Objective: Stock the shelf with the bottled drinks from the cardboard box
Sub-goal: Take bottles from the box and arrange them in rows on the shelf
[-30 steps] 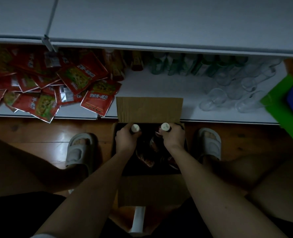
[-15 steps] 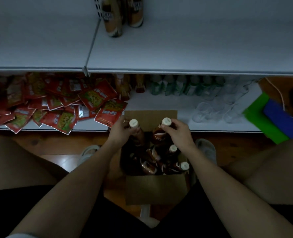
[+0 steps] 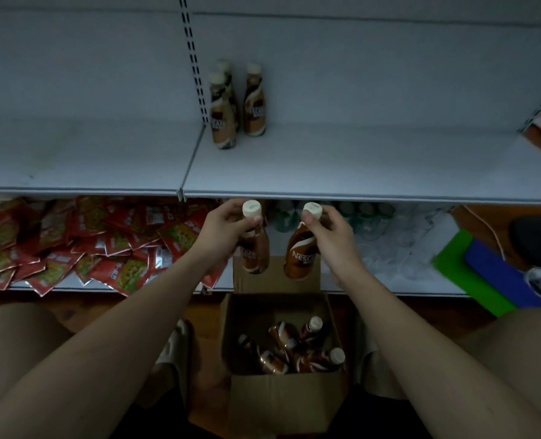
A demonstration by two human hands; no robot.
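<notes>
The left hand (image 3: pixel 221 231) and the right hand (image 3: pixel 332 231) each pinch with the fingers the neck of a brown plastic coffee bottle (image 3: pixel 254 248), upright with white cap up, above the open cardboard box (image 3: pixel 286 397).

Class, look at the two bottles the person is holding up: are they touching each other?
Apart. The head view shows the bottle in the left hand and the bottle in the right hand with a clear strip of cardboard flap showing between them.
</notes>
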